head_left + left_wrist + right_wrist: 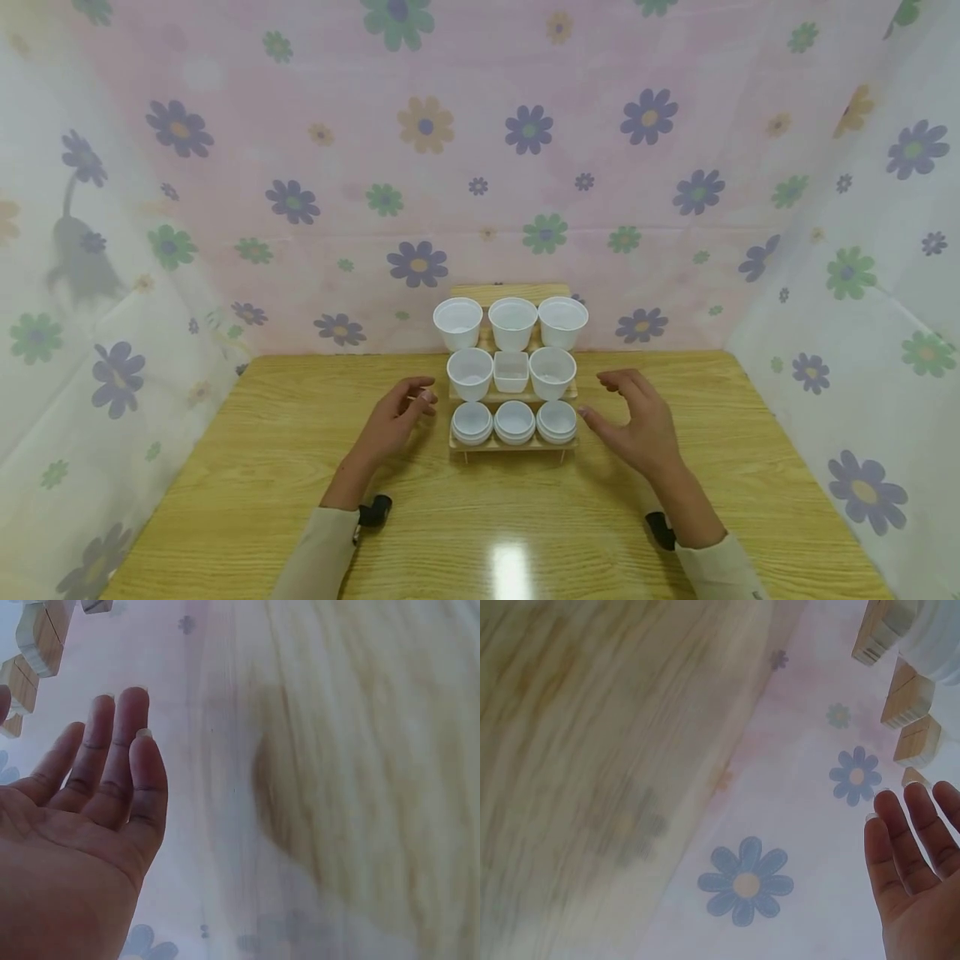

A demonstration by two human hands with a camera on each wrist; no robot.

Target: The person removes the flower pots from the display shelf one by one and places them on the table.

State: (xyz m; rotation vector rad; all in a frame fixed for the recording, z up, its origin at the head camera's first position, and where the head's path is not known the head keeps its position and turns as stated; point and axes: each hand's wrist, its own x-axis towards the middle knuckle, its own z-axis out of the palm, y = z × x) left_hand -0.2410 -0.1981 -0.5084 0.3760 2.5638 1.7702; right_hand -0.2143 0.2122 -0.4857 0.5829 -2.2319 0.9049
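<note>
A tiered wooden rack (510, 293) stands on the table between the two hands, holding white containers in three rows. Large round cups (513, 325) fill the top row. In the middle row, a small square cup (512, 372) sits between two round cups (470, 374). Low round tubs (514, 423) line the bottom row. My left hand (393, 419) hovers just left of the rack, fingers relaxed, holding nothing. On the other side, my right hand (637, 423) is held with thumb and fingers apart, the thumb tip close to the bottom-right tub (557, 422).
The wood-grain table (300, 433) reaches back to a flower-printed cloth wall (480, 150), with more cloth at both sides. Black camera mounts (375, 510) sit at the wrists. Stepped wooden rack ends (907, 697) show in the right wrist view.
</note>
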